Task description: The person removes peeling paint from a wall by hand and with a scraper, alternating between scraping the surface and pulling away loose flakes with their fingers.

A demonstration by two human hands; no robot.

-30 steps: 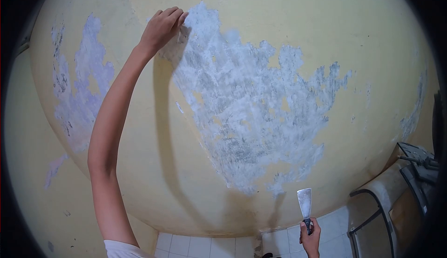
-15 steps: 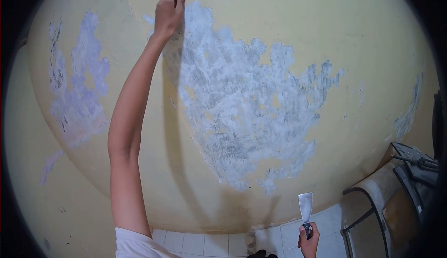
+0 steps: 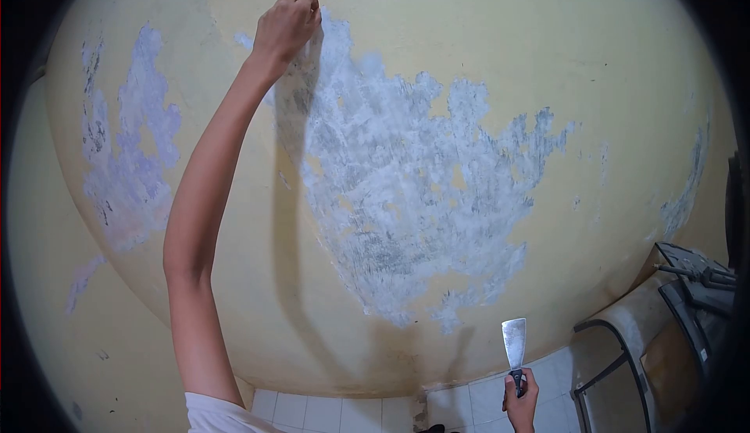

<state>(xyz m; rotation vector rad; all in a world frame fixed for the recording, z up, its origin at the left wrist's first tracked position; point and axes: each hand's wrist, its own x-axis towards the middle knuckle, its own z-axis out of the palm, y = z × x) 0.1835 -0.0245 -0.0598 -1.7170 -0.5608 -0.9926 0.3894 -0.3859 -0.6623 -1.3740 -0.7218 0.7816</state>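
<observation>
My left hand (image 3: 287,31) is raised high against the yellow wall (image 3: 562,35), fingers curled together at the upper left edge of a large bare patch (image 3: 414,167) of grey-white plaster. Whatever it may pinch is hidden. Low on the right, my right hand (image 3: 521,400) grips the dark handle of a putty knife (image 3: 514,345). The knife's metal blade points up and stands apart from the bare patch.
Another peeled patch (image 3: 141,136) lies on the wall at the left. At the lower right are a dark metal frame (image 3: 629,347) and black equipment (image 3: 699,277). White floor tiles (image 3: 340,413) run along the wall's base.
My left hand has turned, showing more of its back, and its elbow has shifted left and down. My right hand and the putty knife have barely moved.
</observation>
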